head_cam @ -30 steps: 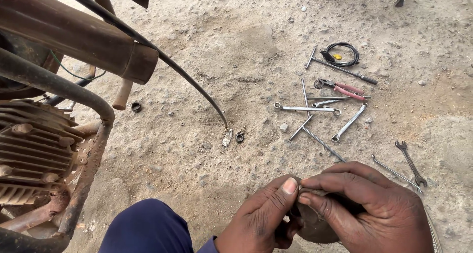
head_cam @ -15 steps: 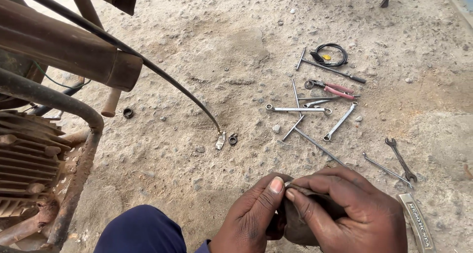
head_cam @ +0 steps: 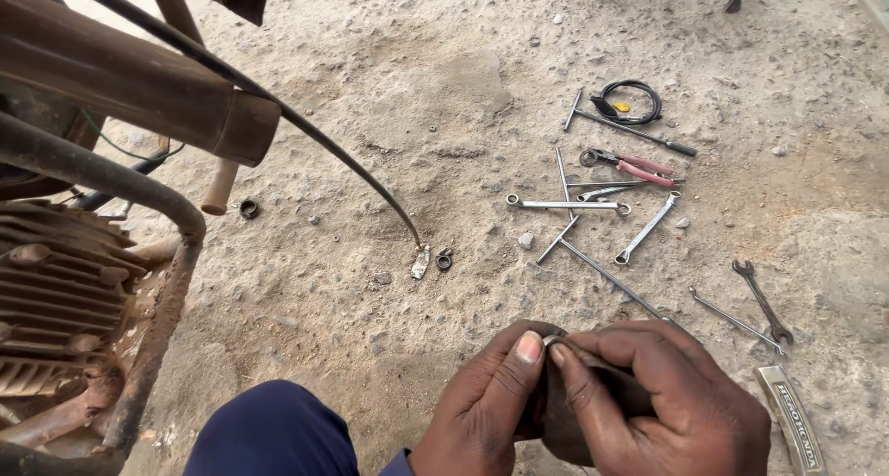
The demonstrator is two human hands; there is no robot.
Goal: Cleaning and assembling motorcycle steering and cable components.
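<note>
My left hand (head_cam: 486,402) and my right hand (head_cam: 662,397) meet at the bottom of the head view, both closed around a small dark rounded part (head_cam: 567,420). The thumbs pinch a thin metal bit at its top edge. Most of the part is hidden by my fingers. Beyond my hands, on the sandy ground, lie several spanners (head_cam: 567,204) and red-handled pliers (head_cam: 634,166). A black cable (head_cam: 306,129) runs down from the motorcycle to a small metal end piece (head_cam: 421,261) beside a little ring (head_cam: 444,258).
A rusty motorcycle frame (head_cam: 157,281) and finned engine (head_cam: 51,291) fill the left side. A T-handle wrench (head_cam: 625,124) and a coiled black wire (head_cam: 634,96) lie at the back. A metal badge strip (head_cam: 789,425) lies at the bottom right. My blue trouser knee (head_cam: 273,434) is below.
My hands have shifted slightly, the thumbs pressing closer together on the part's top edge. The view has drifted a little; the tools on the ground have not moved.
</note>
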